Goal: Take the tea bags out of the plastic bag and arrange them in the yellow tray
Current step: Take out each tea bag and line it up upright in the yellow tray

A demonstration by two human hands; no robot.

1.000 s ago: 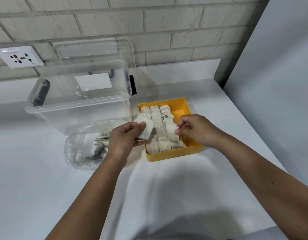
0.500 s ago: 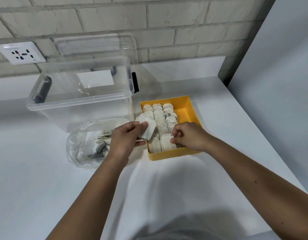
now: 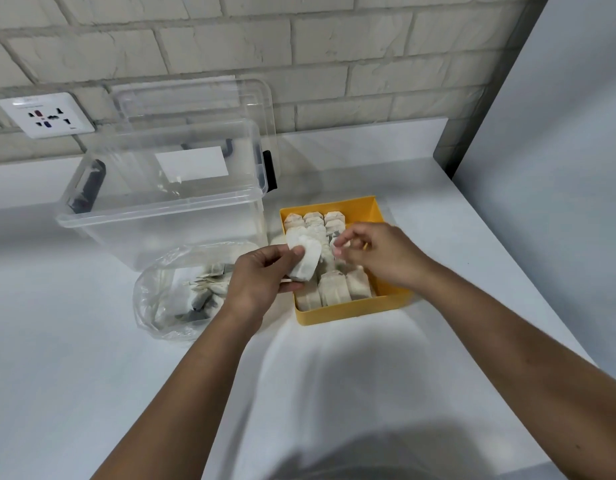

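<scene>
My left hand (image 3: 258, 278) grips a small stack of white tea bags (image 3: 305, 258) at the left edge of the yellow tray (image 3: 351, 311). Rows of tea bags (image 3: 334, 287) fill the tray's left part; its right strip is bare. My right hand (image 3: 379, 251) hovers over the tray's middle, fingers apart, thumb and forefinger near the held stack, with nothing in them that I can see. The clear plastic bag (image 3: 161, 299) lies open to the left of the tray with several tea bags (image 3: 206, 289) still inside.
A clear plastic storage box (image 3: 161, 216) with dark handles stands behind the bag, its lid (image 3: 195, 98) leaning on the brick wall. A wall socket (image 3: 45, 114) is at far left. A grey panel (image 3: 559, 168) borders the white counter on the right.
My right hand has lifted from the tea bags at the tray's front and moved up and back toward the stack in my left hand. The left hand stays put.
</scene>
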